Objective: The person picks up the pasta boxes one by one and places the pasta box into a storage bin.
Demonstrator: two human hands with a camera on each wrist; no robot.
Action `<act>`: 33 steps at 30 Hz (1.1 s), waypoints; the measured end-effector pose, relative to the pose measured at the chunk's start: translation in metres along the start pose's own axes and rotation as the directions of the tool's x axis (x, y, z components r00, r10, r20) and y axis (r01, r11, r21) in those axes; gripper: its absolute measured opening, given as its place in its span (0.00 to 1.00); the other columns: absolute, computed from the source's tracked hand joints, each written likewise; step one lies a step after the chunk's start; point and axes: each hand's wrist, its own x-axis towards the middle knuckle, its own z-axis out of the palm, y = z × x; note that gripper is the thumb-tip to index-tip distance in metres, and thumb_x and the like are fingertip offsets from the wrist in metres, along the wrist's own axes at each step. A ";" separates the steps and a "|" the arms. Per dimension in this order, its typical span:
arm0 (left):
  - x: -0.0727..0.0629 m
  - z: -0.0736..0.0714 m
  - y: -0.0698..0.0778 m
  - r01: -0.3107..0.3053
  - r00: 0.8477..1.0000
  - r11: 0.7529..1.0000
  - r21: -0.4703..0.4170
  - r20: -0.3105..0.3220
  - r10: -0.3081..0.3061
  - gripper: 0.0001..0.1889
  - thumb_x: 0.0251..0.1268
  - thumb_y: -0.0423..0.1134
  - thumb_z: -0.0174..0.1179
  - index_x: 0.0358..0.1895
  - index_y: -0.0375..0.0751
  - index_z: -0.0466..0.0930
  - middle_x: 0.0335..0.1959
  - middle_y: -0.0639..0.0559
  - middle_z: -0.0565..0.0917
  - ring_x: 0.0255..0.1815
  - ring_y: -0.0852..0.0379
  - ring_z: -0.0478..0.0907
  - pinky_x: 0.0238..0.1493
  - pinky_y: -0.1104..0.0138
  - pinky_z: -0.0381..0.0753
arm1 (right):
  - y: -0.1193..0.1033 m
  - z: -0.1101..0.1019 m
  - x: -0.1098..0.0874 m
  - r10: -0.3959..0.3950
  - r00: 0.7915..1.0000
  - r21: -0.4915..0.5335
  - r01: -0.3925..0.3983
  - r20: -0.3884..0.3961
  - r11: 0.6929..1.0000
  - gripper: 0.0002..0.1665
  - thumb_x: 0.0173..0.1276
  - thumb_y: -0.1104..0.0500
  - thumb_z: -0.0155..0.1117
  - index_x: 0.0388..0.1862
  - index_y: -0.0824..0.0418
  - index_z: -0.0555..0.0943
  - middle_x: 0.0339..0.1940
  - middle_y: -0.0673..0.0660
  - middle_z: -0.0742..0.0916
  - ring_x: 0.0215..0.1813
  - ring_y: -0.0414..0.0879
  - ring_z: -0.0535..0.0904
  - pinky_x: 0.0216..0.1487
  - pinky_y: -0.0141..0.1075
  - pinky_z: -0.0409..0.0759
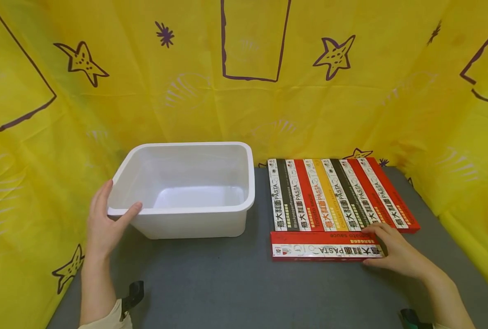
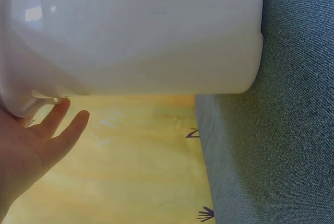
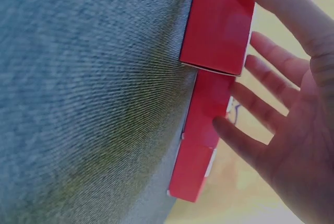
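A white plastic tub (image 1: 194, 224) stands on the left of the grey table. My left hand (image 1: 106, 228) holds its near left corner, thumb over the front rim and fingers along the outer left side; in the left wrist view two fingertips (image 2: 78, 122) show below the rim. At the right, my right hand (image 1: 396, 251) spans the right end of a red and white pasta box (image 1: 322, 244) lying crosswise, thumb at its front side and fingers over the back edge. Behind this box lies a row of pasta boxes (image 1: 334, 196) side by side.
The boxes in the row have red, black and yellow strips and nearly touch one another. Yellow cloth (image 1: 227, 105) with starfish drawings surrounds the back and sides of the grey table (image 1: 219, 292). The tub's inside shows only its bare white floor.
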 end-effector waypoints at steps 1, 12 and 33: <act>0.000 0.000 0.000 0.001 1.000 1.000 -0.003 -0.002 -0.001 0.45 0.58 0.45 0.67 0.78 0.51 0.53 0.77 0.49 0.53 0.74 0.40 0.51 0.67 0.35 0.46 | 0.000 0.001 0.000 -0.011 1.000 -0.007 0.011 -0.008 1.000 0.42 0.38 0.47 0.85 0.53 0.55 0.77 0.53 0.55 0.75 0.53 0.52 0.67 0.49 0.41 0.61; 0.000 0.001 -0.002 0.002 1.000 1.000 -0.022 -0.014 -0.002 0.44 0.57 0.45 0.67 0.77 0.51 0.55 0.77 0.50 0.54 0.74 0.42 0.51 0.68 0.36 0.45 | 0.002 0.004 0.001 -0.012 1.000 -0.017 0.012 -0.014 1.000 0.43 0.37 0.47 0.86 0.52 0.54 0.75 0.53 0.56 0.74 0.53 0.54 0.64 0.47 0.47 0.60; 0.001 0.002 -0.001 -0.023 1.000 0.999 -0.049 -0.021 0.022 0.43 0.57 0.42 0.68 0.76 0.45 0.57 0.77 0.47 0.54 0.75 0.43 0.49 0.70 0.40 0.44 | 0.001 0.004 -0.005 0.103 0.985 0.001 -0.104 0.138 0.995 0.46 0.43 0.43 0.82 0.58 0.60 0.72 0.53 0.57 0.78 0.52 0.52 0.73 0.50 0.27 0.65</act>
